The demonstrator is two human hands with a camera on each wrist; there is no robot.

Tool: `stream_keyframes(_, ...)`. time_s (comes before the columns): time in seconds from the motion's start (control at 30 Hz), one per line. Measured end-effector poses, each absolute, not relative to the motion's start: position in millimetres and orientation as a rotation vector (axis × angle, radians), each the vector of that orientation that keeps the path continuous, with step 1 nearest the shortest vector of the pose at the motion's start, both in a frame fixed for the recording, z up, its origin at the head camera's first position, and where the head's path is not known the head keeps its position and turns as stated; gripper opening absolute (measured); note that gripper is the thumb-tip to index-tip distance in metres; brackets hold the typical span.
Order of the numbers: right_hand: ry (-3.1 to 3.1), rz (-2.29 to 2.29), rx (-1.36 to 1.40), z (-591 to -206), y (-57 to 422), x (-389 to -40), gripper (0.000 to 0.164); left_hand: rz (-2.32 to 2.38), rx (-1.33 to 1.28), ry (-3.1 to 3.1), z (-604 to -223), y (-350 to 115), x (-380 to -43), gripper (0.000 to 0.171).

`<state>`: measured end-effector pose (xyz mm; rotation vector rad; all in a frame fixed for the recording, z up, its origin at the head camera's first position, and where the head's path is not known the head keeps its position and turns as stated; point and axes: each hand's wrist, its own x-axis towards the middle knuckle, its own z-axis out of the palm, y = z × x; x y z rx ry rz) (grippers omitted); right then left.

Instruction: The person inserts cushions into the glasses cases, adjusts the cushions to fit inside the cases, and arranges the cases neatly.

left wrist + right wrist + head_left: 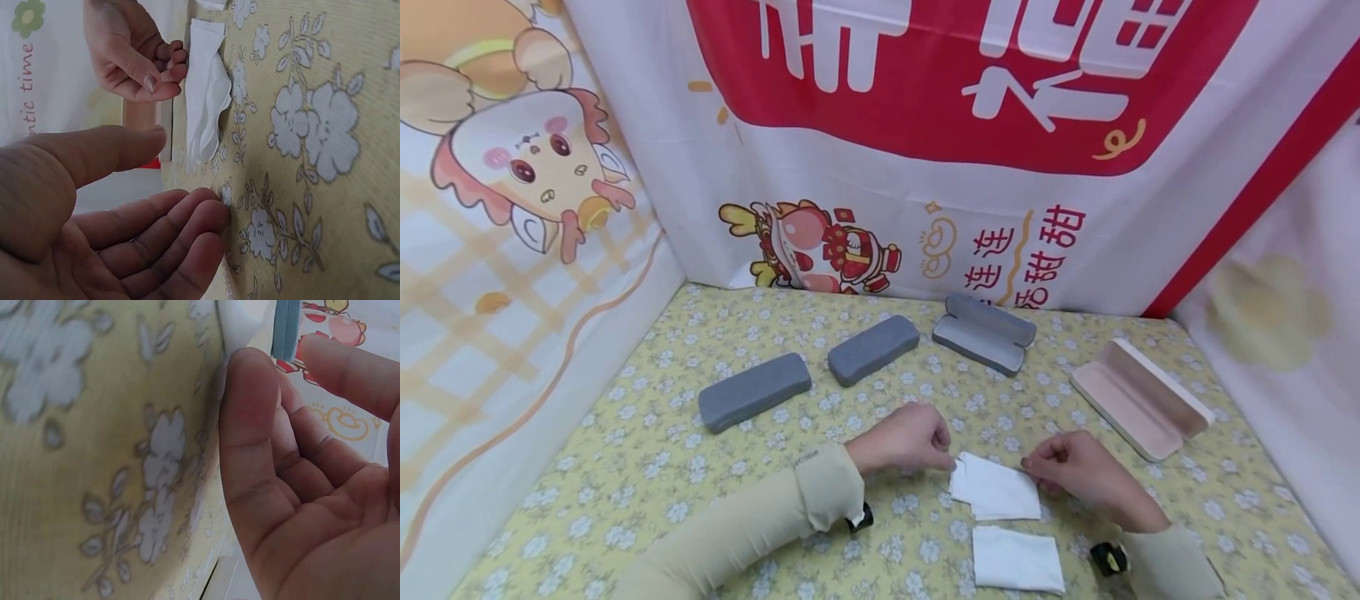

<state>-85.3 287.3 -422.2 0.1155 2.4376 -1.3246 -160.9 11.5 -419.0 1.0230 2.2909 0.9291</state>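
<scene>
- Folded white cloth (1003, 490) is lying on the worktop (647, 467).
- Left hand (904, 437) and right hand (1086, 471) are flanking it, relaxed, gripping nothing.
- Banner (850, 158) is showing "连连", larger characters being cut off.
- Curtain (28, 94) is reading "ntic time", its start being hidden.

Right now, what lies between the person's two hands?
In the head view, the farther white cloth lies between the left hand and the right hand.

The left wrist view's top edge cuts off one white cloth (213, 4).
</scene>
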Motion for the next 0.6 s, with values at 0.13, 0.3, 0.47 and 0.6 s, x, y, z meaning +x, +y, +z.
stream_keyframes(0.13,2.463,-1.282,0.182,-423,288,-83,0.017,0.863,1.067,2.331,-420,18,-159,0.057)
stream_keyframes(0.3,2.509,-1.210,0.246,-425,289,-81,0.014,0.761,1.076,2.404,-420,25,-157,0.057)
stream_keyframes(0.47,2.578,-1.108,0.237,-426,288,-80,0.013,0.695,1.093,2.453,-422,29,-156,0.056)
stream_keyframes(0.6,2.618,-1.036,0.195,-426,285,-80,0.018,0.660,1.101,2.458,-425,33,-157,0.054)
